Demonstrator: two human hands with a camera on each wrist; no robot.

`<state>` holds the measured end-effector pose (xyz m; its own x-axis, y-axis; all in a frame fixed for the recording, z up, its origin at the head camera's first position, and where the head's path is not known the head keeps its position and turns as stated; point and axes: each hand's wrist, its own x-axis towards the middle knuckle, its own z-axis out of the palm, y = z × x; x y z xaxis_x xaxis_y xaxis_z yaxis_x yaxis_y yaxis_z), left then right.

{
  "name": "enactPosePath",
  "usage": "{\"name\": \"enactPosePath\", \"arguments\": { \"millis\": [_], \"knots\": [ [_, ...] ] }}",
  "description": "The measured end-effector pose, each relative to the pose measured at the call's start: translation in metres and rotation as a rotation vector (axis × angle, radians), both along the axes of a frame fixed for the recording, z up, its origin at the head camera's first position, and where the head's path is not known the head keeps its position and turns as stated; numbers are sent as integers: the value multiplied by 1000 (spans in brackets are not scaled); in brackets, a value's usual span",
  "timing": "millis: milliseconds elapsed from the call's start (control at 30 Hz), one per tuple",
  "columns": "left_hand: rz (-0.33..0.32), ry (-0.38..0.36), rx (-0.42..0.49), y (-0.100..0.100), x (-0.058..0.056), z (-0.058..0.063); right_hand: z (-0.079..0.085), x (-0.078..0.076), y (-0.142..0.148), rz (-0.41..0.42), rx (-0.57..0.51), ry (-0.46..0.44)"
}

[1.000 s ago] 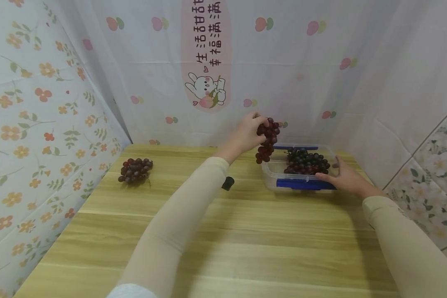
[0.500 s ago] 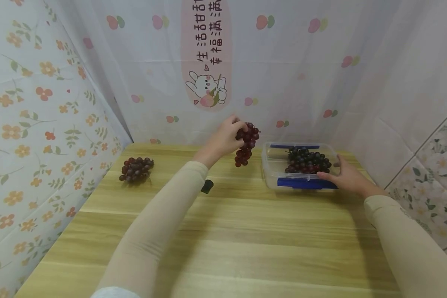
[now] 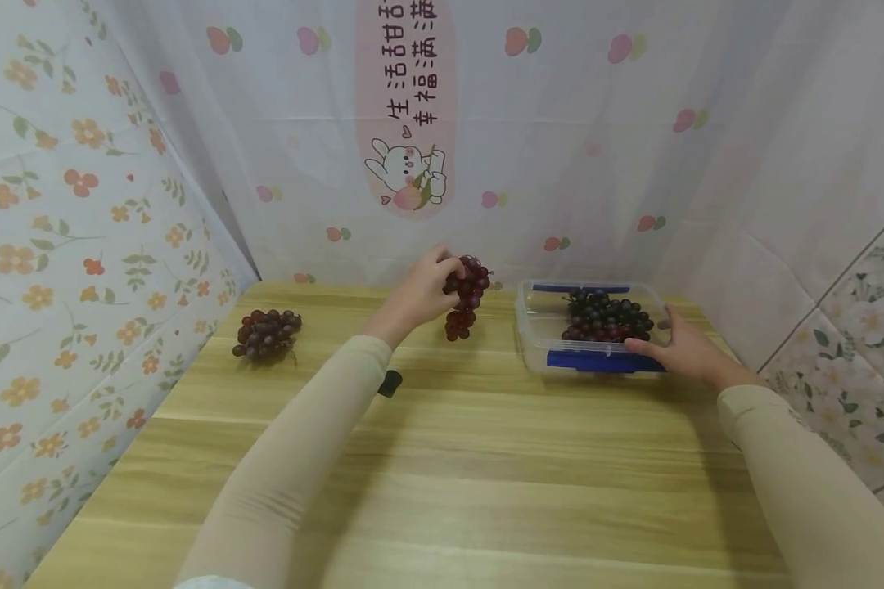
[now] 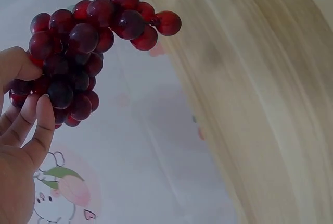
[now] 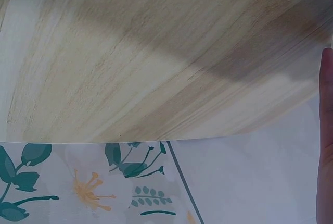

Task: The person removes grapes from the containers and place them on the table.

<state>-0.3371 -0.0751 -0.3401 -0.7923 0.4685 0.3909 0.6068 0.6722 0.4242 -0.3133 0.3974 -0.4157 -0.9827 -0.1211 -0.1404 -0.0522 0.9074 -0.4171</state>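
My left hand (image 3: pixel 427 290) pinches a bunch of red grapes (image 3: pixel 470 290), which hangs over the back middle of the table. The left wrist view shows the thumb and fingertips pressed into the red grapes (image 4: pixel 78 41). To the right stands a clear plastic container (image 3: pixel 534 353) with blue side latches. Inside it lie dark and reddish grapes (image 3: pixel 610 315). My right hand (image 3: pixel 685 348) holds the container's right end, thumb at the front rim and a fingertip showing behind. Only a finger (image 5: pixel 326 130) of that hand appears in the right wrist view.
Another bunch of dark red grapes (image 3: pixel 268 334) lies on the wooden table (image 3: pixel 486 466) at the far left. A white printed curtain (image 3: pixel 560 164) hangs right behind the table, with patterned cloth on both sides. A small black object (image 3: pixel 390 383) shows beneath the left wrist.
My left hand has moved left, away from the container, and dropped slightly with the red grapes. The right hand and container have stayed in place.
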Motion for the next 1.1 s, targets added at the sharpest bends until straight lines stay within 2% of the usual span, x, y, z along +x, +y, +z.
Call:
{"name": "enactPosePath", "arguments": {
  "millis": [400, 800, 1100],
  "knots": [
    [28, -42, -20, -15, 1, -19, -1, 0, 1, -3, -8, 5],
    [60, -103, -70, -26, 12, -38, 1, 0, 1, 9, -11, 1],
    [85, -154, -94, -32, 13, -54, 0, 0, 1, 4, -17, -5]
  ]
}}
